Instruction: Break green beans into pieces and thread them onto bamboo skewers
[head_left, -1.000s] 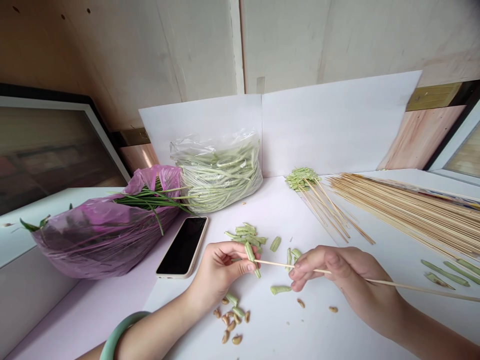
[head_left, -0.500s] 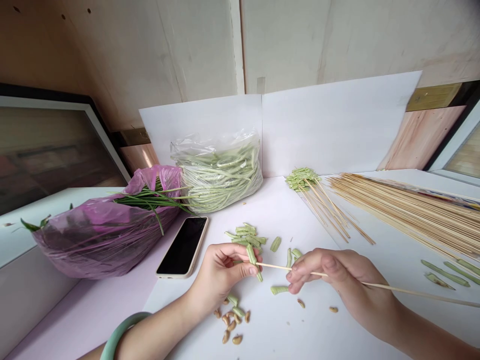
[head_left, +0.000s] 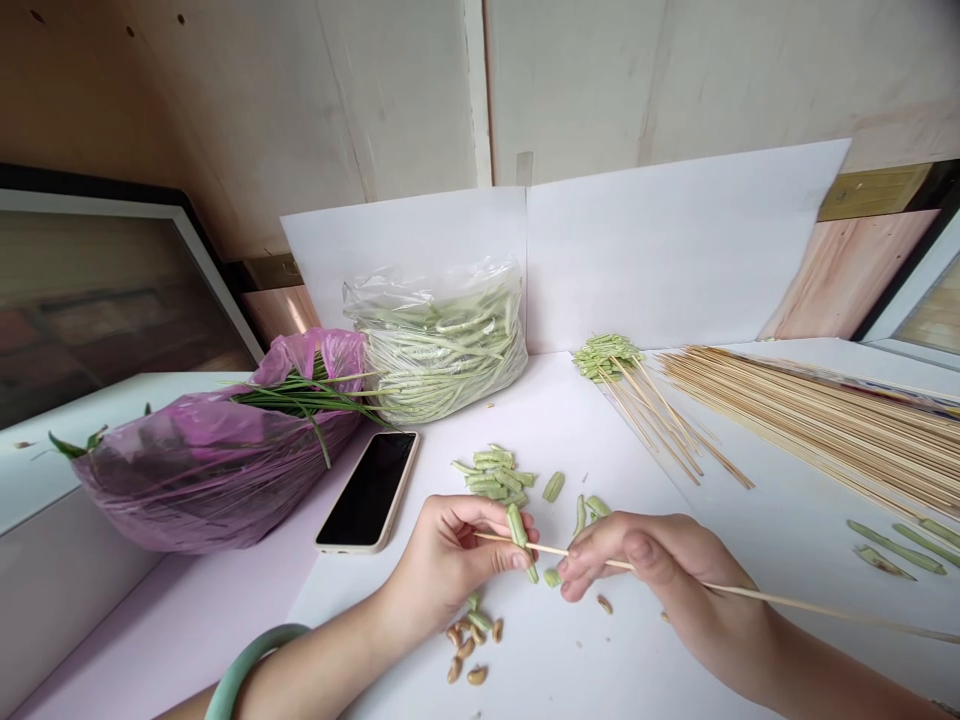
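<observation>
My left hand (head_left: 454, 555) pinches a short piece of green bean (head_left: 517, 525) between thumb and fingers. A thin wooden skewer (head_left: 814, 606) runs through or across the bean piece, and its tip shows on the left side, over my left fingers. My right hand (head_left: 671, 575) is closed around the skewer's middle, with the long end reaching out to the right. Just beyond my left hand lies a small heap of cut bean pieces (head_left: 493, 470). Below it are several brown bean seeds (head_left: 466, 648) and a few more cut pieces (head_left: 478, 621).
A pink plastic bag (head_left: 217, 470) with green stalks and a clear bag of long beans (head_left: 442, 345) stand at back left. A phone (head_left: 367, 492) lies before them. Bean-loaded skewers (head_left: 606, 355) and a spread of bare skewers (head_left: 810, 420) lie at right, near loose bean pods (head_left: 896, 548).
The skewer tip has come out past the left side of the bean piece. My right hand has shifted slightly left, closer to my left hand.
</observation>
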